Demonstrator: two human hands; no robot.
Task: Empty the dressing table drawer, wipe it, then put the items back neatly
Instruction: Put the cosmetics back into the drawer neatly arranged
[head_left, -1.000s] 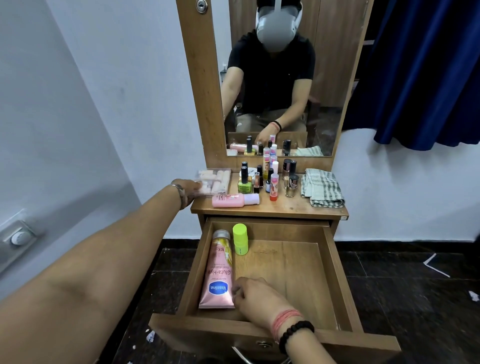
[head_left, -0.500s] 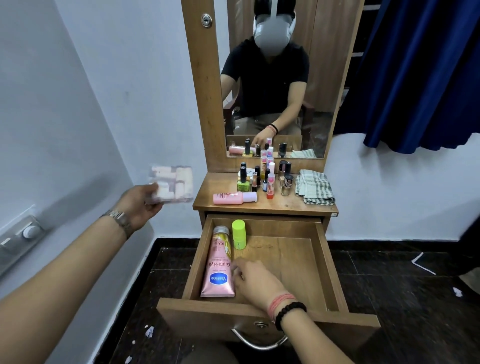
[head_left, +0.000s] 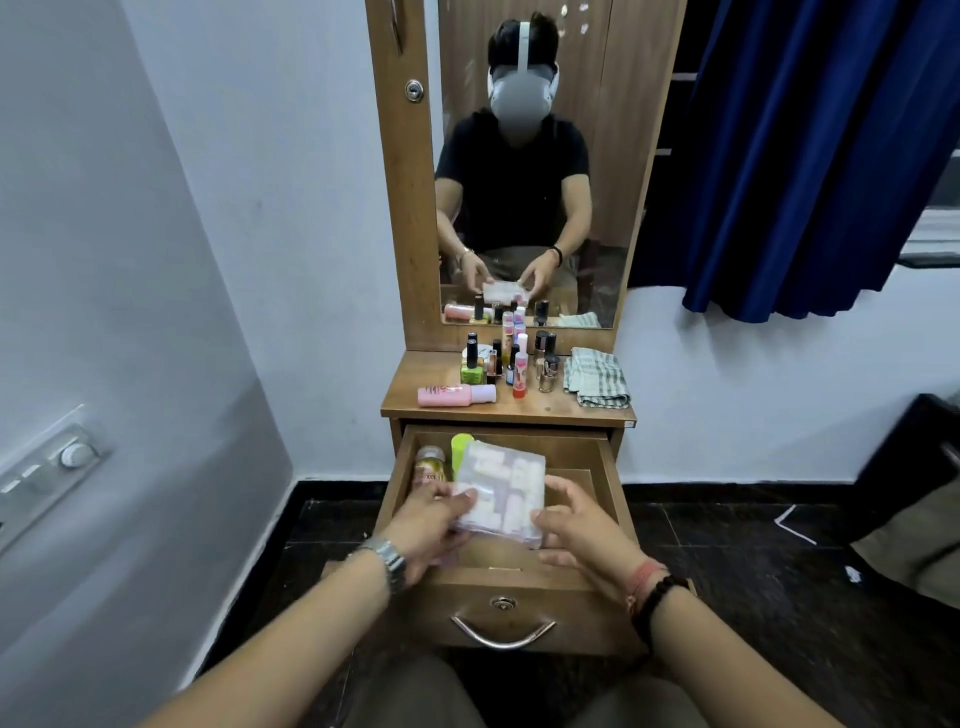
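Since half a second ago the clear packet has come from 9 o'clock to above the open drawer, left hand gripping it, right hand open alongside; lay it flat at 3 o'clock of the pink tube.

Both hands are holding a clear packet of pale pieces over the open drawer. The left hand is gripping its left edge, the right hand touching its right edge with fingers spread. Just beyond the left hand, a pink tube and green bottle are lying in the drawer.
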